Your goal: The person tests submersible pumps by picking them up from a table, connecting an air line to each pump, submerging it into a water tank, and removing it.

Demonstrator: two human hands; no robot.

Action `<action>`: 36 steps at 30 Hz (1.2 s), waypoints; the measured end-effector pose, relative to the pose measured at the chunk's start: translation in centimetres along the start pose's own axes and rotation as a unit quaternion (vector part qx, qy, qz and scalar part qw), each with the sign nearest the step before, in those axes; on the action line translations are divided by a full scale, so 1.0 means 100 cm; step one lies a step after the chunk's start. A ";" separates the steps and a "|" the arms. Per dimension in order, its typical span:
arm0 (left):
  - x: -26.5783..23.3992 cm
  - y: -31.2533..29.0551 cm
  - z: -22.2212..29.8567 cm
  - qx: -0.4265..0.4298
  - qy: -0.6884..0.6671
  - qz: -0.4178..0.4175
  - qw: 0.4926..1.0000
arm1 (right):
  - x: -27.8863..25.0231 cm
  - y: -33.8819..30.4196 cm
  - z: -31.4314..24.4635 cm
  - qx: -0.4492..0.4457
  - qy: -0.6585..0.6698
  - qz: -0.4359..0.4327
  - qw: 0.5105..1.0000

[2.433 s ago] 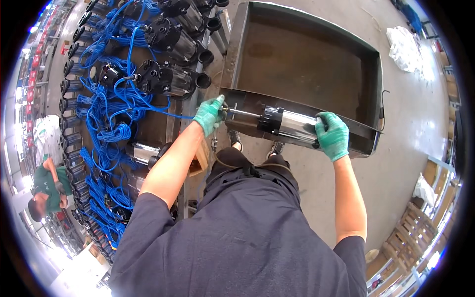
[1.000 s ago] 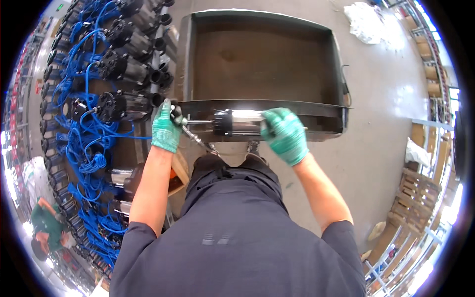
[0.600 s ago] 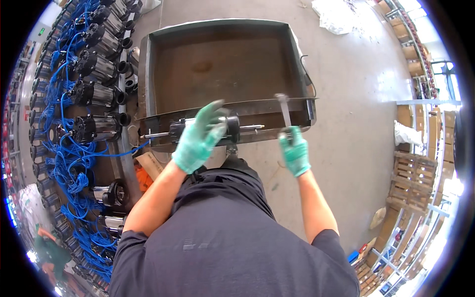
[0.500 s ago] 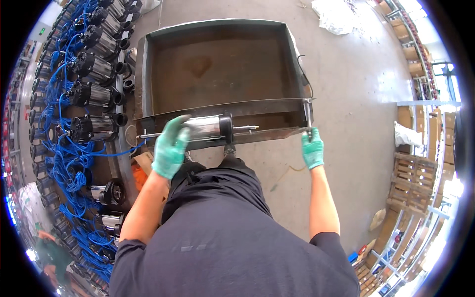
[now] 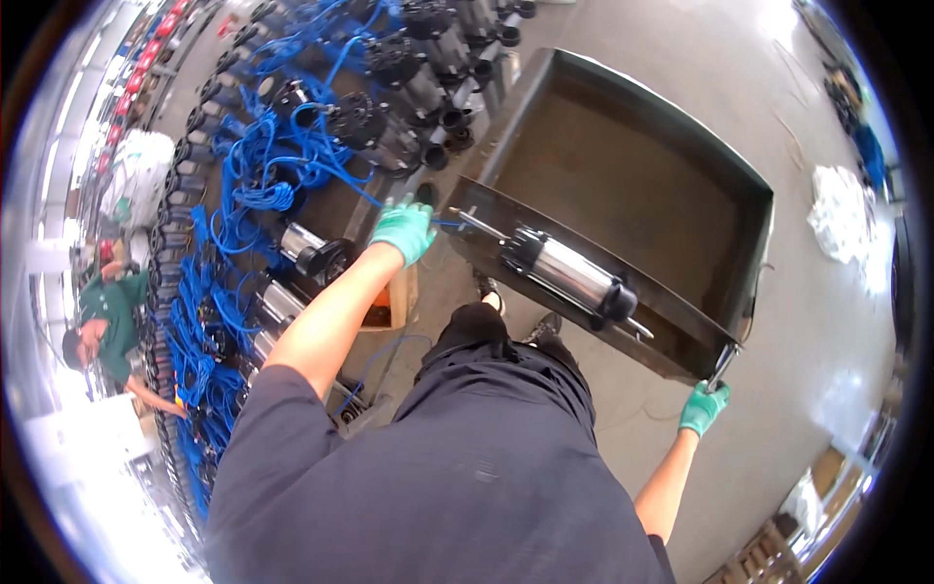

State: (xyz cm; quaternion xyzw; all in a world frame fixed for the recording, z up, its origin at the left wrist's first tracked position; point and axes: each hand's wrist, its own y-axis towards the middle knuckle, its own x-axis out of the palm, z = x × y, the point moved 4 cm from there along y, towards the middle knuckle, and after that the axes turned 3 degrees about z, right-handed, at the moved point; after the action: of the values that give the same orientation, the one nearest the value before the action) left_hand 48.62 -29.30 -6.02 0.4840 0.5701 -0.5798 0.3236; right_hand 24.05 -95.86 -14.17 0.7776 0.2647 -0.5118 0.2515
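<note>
A shiny cylindrical pump (image 5: 574,275) with black ends lies along the near side of a metal water tank (image 5: 623,190), with thin rods showing beyond both its ends. My right hand (image 5: 702,409), in a green glove, is closed round a metal lever (image 5: 723,362) at the tank's near right corner. My left hand (image 5: 404,231), gloved alike, is off the pump, reaching out left of the tank with fingers stretched and apart. A blue cable (image 5: 448,224) runs past it from the left toward the tank; whether the palm touches it is hidden.
Rows of similar pumps (image 5: 379,134) with tangled blue cables (image 5: 263,185) stand on the left. A wooden box (image 5: 397,297) sits below my left hand. Another person (image 5: 112,321) works at the far left. White sheeting (image 5: 844,209) lies on the floor at right.
My left hand has left the pump and moved out to the left. The view has turned, so the tank now appears tilted and further right. My right hand stays at the lever.
</note>
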 end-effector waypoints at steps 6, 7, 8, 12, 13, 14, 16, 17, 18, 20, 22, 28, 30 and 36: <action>0.022 0.019 -0.032 0.103 0.149 -0.131 0.975 | -0.039 -0.045 -0.241 -0.153 0.255 -0.203 0.933; 0.020 0.019 -0.036 0.100 0.148 -0.132 0.975 | -0.043 -0.057 -0.275 -0.209 0.244 -0.222 0.920; 0.019 0.017 -0.040 0.094 0.083 -0.184 0.975 | -0.048 -0.067 -0.308 -0.295 0.221 -0.208 0.906; -0.043 -0.020 -0.059 0.042 -0.052 -0.194 0.979 | -0.036 -0.071 -0.355 -0.351 0.079 -0.299 0.884; -0.063 -0.029 -0.068 0.016 -0.065 -0.173 0.983 | -0.034 -0.066 -0.359 -0.357 0.080 -0.302 0.880; -0.085 -0.033 -0.073 0.027 -0.060 -0.140 0.988 | -0.031 -0.062 -0.359 -0.354 0.095 -0.323 0.873; -0.098 -0.034 -0.087 0.007 -0.123 -0.039 0.992 | -0.023 -0.054 -0.356 -0.369 0.100 -0.355 0.853; -0.097 -0.037 -0.083 0.004 -0.126 -0.040 0.991 | -0.025 -0.049 -0.355 -0.367 0.127 -0.352 0.852; -0.116 -0.038 -0.067 0.041 -0.163 0.065 0.984 | -0.019 -0.039 -0.347 -0.326 0.145 -0.373 0.857; -0.133 -0.033 -0.044 0.103 -0.201 0.254 0.941 | -0.029 -0.028 -0.344 -0.258 0.169 -0.402 0.862; -0.143 -0.021 -0.026 0.104 -0.263 0.288 0.915 | -0.049 -0.011 -0.335 -0.223 0.214 -0.399 0.863; -0.143 0.022 0.059 0.241 -0.295 0.202 0.903 | -0.110 0.046 -0.323 -0.133 0.220 -0.337 0.906; -0.123 0.049 0.079 0.245 -0.311 0.202 0.896 | -0.106 0.067 -0.333 -0.178 0.157 -0.294 0.926; -0.061 0.121 0.120 0.258 -0.293 0.152 0.908 | -0.049 0.095 -0.373 -0.257 -0.137 -0.241 0.926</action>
State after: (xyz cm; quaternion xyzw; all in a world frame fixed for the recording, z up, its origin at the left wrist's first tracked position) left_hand 59.45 -43.82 -5.93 0.4396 0.2001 -0.7660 0.4242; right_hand 53.51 -78.81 4.53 0.5212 0.5295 -0.5732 0.3455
